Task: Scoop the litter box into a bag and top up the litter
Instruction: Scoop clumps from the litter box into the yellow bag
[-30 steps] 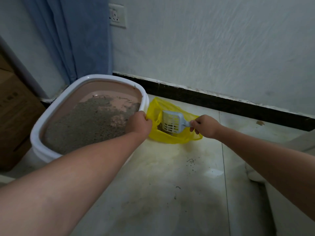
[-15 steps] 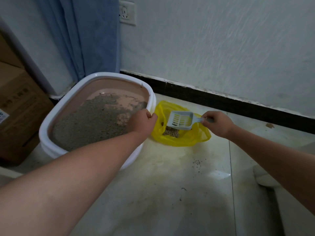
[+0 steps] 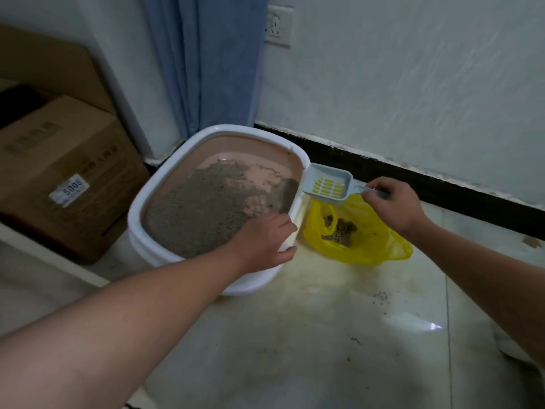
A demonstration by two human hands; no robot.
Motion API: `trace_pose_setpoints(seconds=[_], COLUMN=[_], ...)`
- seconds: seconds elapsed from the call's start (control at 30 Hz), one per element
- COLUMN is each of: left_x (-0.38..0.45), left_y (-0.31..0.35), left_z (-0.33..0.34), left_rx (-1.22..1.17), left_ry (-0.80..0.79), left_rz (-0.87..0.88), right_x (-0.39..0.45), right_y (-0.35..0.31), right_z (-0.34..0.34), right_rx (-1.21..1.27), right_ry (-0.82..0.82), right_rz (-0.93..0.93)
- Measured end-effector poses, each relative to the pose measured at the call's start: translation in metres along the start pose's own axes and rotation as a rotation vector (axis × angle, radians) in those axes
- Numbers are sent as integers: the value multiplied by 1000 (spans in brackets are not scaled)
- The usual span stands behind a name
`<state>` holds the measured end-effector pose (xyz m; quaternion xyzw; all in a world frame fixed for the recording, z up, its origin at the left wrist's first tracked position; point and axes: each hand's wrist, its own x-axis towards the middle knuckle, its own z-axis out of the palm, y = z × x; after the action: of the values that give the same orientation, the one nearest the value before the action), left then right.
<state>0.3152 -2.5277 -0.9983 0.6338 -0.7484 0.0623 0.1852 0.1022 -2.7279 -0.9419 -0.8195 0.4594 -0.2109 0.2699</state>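
Note:
A white litter box (image 3: 165, 187) with a pink inside stands on the floor, tilted, with grey litter (image 3: 203, 211) heaped toward its near left side. My left hand (image 3: 262, 239) grips its near right rim. My right hand (image 3: 392, 202) holds the handle of a pale blue slotted scoop (image 3: 327, 184), which hovers empty over the box's right rim. Right of the box lies an open yellow plastic bag (image 3: 368, 243) with dark clumps of litter inside.
A cardboard box (image 3: 59, 169) stands left of the litter box. A blue curtain (image 3: 206, 60) and a wall socket (image 3: 277, 25) are behind it. Loose litter grains (image 3: 380, 296) lie scattered on the pale tiled floor. A black skirting (image 3: 413, 178) runs along the wall.
The scoop emptied its load into the yellow bag, then lifted and moved left toward the litter box rim. My left hand stayed on the rim. The view shifted left.

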Motion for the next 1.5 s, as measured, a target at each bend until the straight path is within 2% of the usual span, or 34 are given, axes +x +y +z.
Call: trace_pose_setpoints(seconds=[0.17,0.3,0.43,0.63,0.77,0.87,1.03,1.23,1.33,1.5], left_x=[-50,-94,-125,-149,-154,-157,-159,-158,-159,-157], left_y=[-29,-53,-68,-77,-80,-83,-89,-92,-91,-91], left_z=[-23,-41,-53,-55,-55,-55,-61,-60,-59,-61], left_rx=[26,20,2,25,52,76,184,119,110,133], left_ry=[-70,-114,-182,-124,-106,-89,-72,-91,-85,-68], left_rz=[-33,-68,-113,-86,-117,-122,-78,-89,-106,-95], right_x=[9,16,29,51,62,69,75,69,53,40], right_y=[-42,-59,-71,-82,-104,-115,-125,-139,-140,-137], right_z=[45,76,96,126,134,143,161,178,182,180], right_rx=[-38,-245,-453,-824,-973,-972,-851,-857,-776,-654], right_ry=[-57,-135,-88,-96,-225,-305,-442,-640,-756,-760], right_rz=[-85,-176,-292,-361,-342,-344,-475,-672,-758,-797])
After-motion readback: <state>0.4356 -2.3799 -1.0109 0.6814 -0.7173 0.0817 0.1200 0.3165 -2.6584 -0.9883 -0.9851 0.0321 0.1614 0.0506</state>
